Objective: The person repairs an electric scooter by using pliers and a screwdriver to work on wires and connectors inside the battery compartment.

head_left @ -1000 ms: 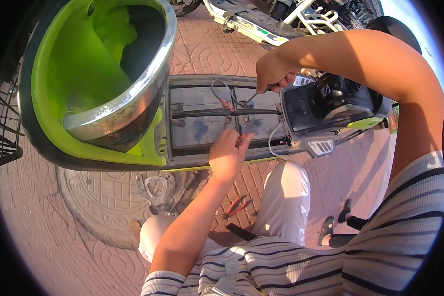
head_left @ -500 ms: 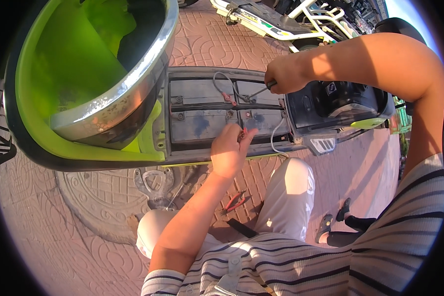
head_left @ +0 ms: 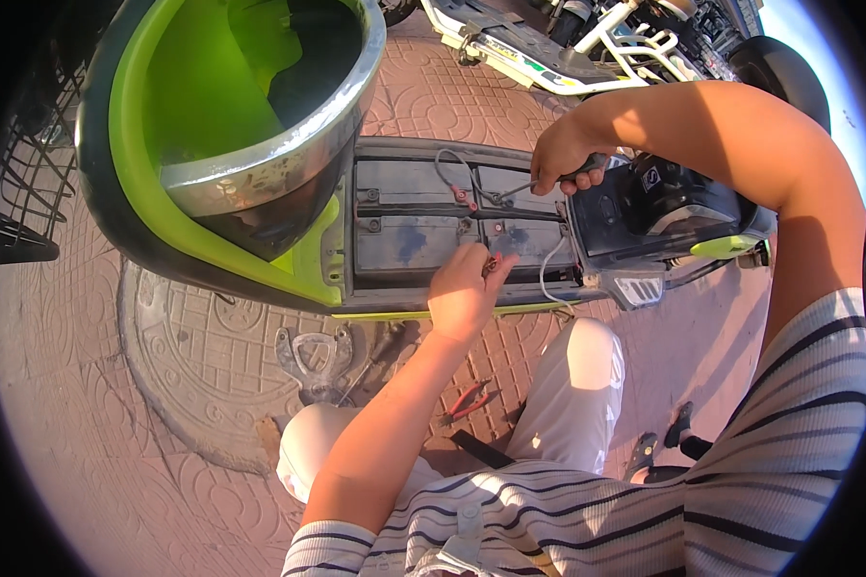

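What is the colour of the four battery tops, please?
The battery tops are grey, dark-patched on the near two; see the head view.

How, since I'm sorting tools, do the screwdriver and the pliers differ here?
The screwdriver is gripped in the right hand over the grey batteries, while the pliers lie on the paving. The screwdriver has one thin, straight shaft; the pliers have two handles. The screwdriver's handle looks dark, the pliers' handles red. Both are hand tools.
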`<state>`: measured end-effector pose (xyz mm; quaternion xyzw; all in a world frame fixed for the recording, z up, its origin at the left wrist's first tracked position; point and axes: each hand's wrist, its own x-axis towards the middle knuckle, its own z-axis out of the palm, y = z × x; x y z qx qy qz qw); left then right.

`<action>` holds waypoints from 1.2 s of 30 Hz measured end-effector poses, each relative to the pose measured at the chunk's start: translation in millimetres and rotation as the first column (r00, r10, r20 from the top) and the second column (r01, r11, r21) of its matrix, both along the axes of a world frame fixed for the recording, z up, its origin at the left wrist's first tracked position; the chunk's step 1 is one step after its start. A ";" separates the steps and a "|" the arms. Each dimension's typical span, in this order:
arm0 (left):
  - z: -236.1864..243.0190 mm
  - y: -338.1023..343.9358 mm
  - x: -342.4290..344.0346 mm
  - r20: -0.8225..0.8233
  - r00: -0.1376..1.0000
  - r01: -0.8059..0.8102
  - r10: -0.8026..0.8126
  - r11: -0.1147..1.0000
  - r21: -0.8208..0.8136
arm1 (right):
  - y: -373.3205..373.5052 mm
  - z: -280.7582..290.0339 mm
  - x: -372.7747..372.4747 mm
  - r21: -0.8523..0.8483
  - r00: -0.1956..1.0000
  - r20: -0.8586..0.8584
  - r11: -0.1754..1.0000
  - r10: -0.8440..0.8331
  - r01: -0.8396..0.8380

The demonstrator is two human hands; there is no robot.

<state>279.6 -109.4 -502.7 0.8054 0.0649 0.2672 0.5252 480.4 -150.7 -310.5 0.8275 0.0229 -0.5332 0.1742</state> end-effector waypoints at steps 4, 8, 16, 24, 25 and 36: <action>0.5 4.1 -0.8 0.016 1.000 0.002 -0.001 1.000 -0.027 | 15.8 -3.0 4.2 -0.063 0.993 0.038 0.992 0.112 -0.109; 4.6 4.4 -4.5 -0.016 0.998 0.053 -0.056 0.991 -0.119 | 20.4 -4.9 18.6 -0.161 1.000 -0.001 0.987 0.026 -0.026; -1.0 17.1 -2.1 -0.017 0.997 0.076 -0.080 0.982 -0.171 | 31.5 -7.3 8.1 -0.113 0.992 0.006 0.986 0.127 -0.126; 3.4 18.3 -4.8 0.027 0.994 0.112 -0.108 0.972 -0.208 | 26.7 1.6 -17.8 -0.150 0.895 -0.008 0.884 0.446 -0.442; 3.6 18.0 -3.1 0.033 0.994 0.111 -0.107 0.971 -0.213 | 27.9 1.9 -20.0 -0.183 0.866 0.009 0.853 0.499 -0.489; -0.2 18.8 -3.9 0.031 0.995 0.098 -0.094 0.979 -0.181 | 39.9 0.9 -26.6 -0.298 0.080 -0.072 0.055 0.994 -0.953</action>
